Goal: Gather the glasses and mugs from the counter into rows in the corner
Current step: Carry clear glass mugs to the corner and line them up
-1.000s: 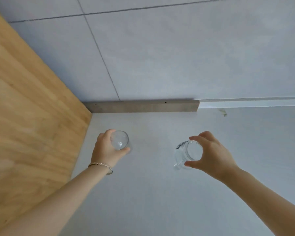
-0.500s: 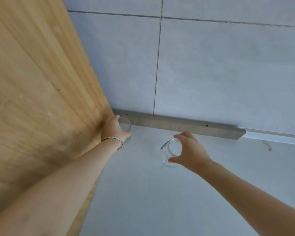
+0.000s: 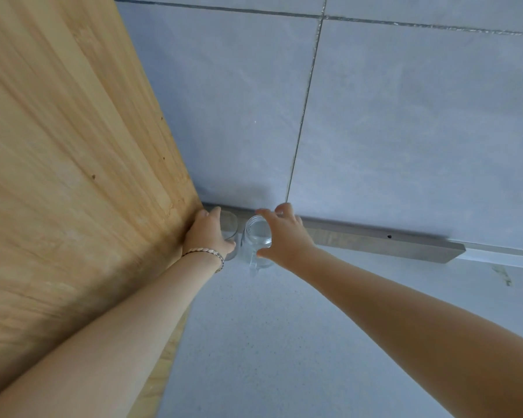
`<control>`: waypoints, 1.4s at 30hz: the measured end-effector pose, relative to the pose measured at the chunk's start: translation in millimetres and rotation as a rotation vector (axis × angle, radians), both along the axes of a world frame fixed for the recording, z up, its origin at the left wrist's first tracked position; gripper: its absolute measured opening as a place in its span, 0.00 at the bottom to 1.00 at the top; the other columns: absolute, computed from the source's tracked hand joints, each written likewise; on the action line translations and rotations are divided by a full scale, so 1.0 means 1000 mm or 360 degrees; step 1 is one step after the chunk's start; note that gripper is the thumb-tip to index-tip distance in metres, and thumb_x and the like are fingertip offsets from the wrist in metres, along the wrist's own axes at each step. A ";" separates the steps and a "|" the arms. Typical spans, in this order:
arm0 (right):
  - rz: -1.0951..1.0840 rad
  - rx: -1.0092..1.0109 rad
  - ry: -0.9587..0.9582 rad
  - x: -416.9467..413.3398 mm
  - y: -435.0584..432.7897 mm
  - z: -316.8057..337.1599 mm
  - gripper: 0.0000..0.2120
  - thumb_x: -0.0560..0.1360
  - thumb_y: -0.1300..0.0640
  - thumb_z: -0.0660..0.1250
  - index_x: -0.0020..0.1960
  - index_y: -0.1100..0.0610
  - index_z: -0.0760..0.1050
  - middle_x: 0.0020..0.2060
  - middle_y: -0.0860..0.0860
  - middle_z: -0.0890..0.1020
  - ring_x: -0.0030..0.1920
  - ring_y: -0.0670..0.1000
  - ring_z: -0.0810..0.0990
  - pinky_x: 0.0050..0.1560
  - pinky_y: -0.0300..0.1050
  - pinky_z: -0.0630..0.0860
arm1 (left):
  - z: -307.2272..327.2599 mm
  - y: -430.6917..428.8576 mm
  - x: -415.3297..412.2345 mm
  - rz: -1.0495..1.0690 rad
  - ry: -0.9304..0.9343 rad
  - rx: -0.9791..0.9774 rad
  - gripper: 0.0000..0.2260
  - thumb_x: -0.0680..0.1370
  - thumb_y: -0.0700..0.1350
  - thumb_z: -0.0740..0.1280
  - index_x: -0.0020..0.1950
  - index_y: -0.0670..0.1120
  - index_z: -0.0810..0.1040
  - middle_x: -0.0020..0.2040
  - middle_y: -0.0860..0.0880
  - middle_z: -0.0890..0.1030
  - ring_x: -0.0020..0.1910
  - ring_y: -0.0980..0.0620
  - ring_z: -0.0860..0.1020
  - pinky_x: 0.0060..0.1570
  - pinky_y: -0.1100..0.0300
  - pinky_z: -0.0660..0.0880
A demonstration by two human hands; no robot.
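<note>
A clear drinking glass (image 3: 230,227) stands in the corner where the wooden panel meets the tiled wall. My left hand (image 3: 206,233), with a bracelet at the wrist, is wrapped around it from the left and hides most of it. Right beside it stands a clear glass mug (image 3: 256,240), its handle pointing toward me. My right hand (image 3: 284,236) grips the mug's rim from the right, fingers over the far side and thumb on the near side. Both pieces rest on the pale grey counter (image 3: 284,342).
A tall wooden side panel (image 3: 73,176) closes off the left. Grey wall tiles (image 3: 405,131) rise at the back, with a grey strip (image 3: 390,244) along their foot. A small stain (image 3: 502,274) marks the counter at the right.
Both hands have carried the glass and the mug from the open counter back into the corner. The mug now stands next to the glass by the back strip.
</note>
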State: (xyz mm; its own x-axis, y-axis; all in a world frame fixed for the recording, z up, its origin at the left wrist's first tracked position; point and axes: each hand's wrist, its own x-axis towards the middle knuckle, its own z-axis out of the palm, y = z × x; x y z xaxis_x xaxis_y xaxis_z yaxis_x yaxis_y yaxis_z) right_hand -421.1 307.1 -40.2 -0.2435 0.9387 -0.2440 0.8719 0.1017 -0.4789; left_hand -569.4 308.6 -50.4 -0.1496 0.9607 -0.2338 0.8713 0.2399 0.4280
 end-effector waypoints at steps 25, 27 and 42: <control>-0.0348 -0.0774 -0.0358 0.289 -0.219 0.010 0.20 0.77 0.53 0.62 0.68 0.55 0.68 0.64 0.52 0.75 0.67 0.51 0.71 0.64 0.48 0.69 | 0.017 -0.154 0.212 -0.1112 0.0140 -0.0533 0.12 0.77 0.45 0.62 0.59 0.48 0.76 0.55 0.51 0.79 0.49 0.53 0.76 0.53 0.63 0.70; -0.0441 -0.0765 -0.0346 0.334 -0.243 0.014 0.20 0.77 0.53 0.62 0.68 0.55 0.68 0.65 0.52 0.75 0.67 0.52 0.71 0.64 0.48 0.68 | 0.015 -0.168 0.261 -0.1183 0.0130 -0.0535 0.12 0.77 0.45 0.62 0.60 0.47 0.75 0.57 0.50 0.79 0.49 0.53 0.75 0.52 0.64 0.69; -0.1015 -0.0209 -0.0416 0.709 -0.396 0.045 0.15 0.77 0.54 0.62 0.63 0.54 0.74 0.63 0.51 0.76 0.62 0.53 0.75 0.62 0.46 0.70 | -0.005 -0.273 0.592 -0.1247 0.0206 -0.0624 0.12 0.77 0.45 0.61 0.59 0.47 0.75 0.59 0.48 0.79 0.57 0.49 0.78 0.60 0.59 0.73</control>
State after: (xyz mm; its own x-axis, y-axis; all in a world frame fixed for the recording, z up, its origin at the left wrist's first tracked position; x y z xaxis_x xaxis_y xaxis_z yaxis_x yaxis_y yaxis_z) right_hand 288.1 -89.3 4.8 0.4273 0.8375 -0.3406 0.8304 -0.5126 -0.2186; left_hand 22.8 35.1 -55.0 0.4697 0.6525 -0.5947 0.8828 -0.3373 0.3270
